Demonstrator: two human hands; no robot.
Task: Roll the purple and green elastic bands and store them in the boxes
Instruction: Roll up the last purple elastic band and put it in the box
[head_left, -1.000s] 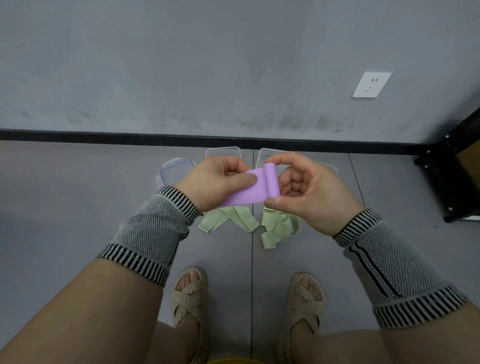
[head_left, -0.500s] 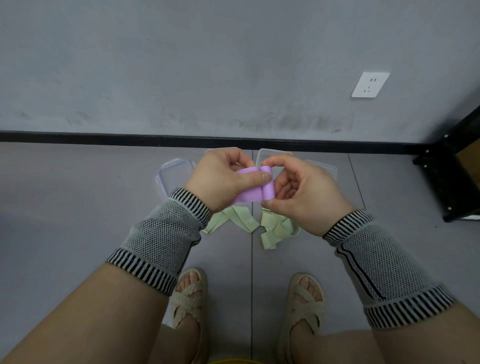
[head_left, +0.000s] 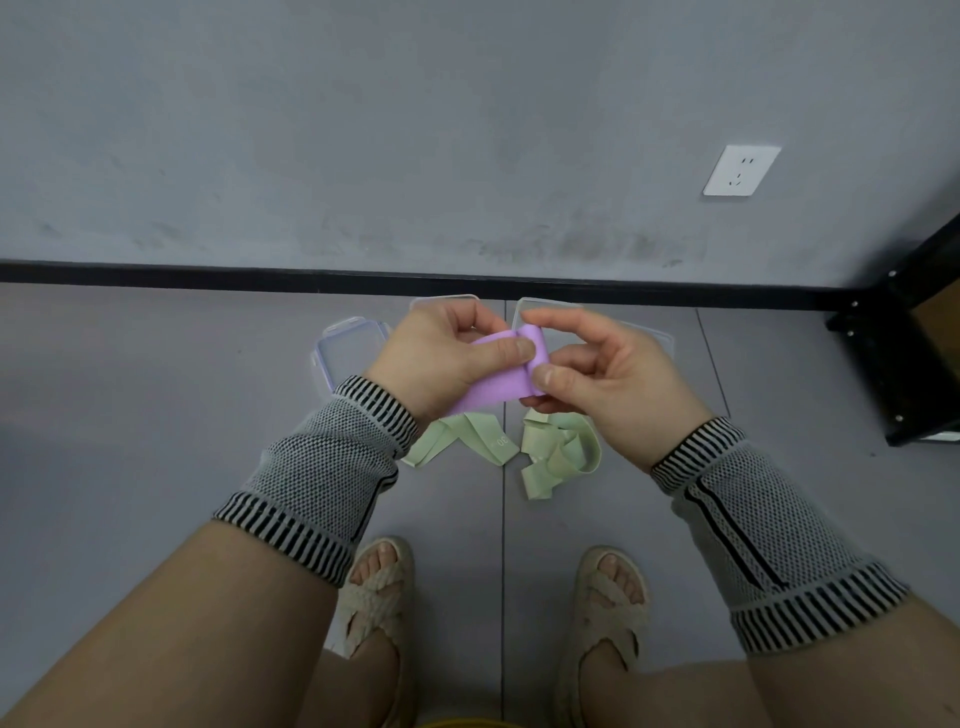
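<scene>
1 purple band (head_left: 498, 384), 2 green bands (head_left: 462, 441), 2 boxes (head_left: 441, 301).

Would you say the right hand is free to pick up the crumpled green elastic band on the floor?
Probably not yet: the right hand pinches the purple elastic band's rolled end, though the crumpled green elastic band lies uncovered just below.

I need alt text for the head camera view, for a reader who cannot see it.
Two hands roll a purple elastic band above a grey floor: the left hand holds its flat part, the right hand pinches the rolled end. Below lie two loose green bands, with clear boxes near the wall.
</scene>
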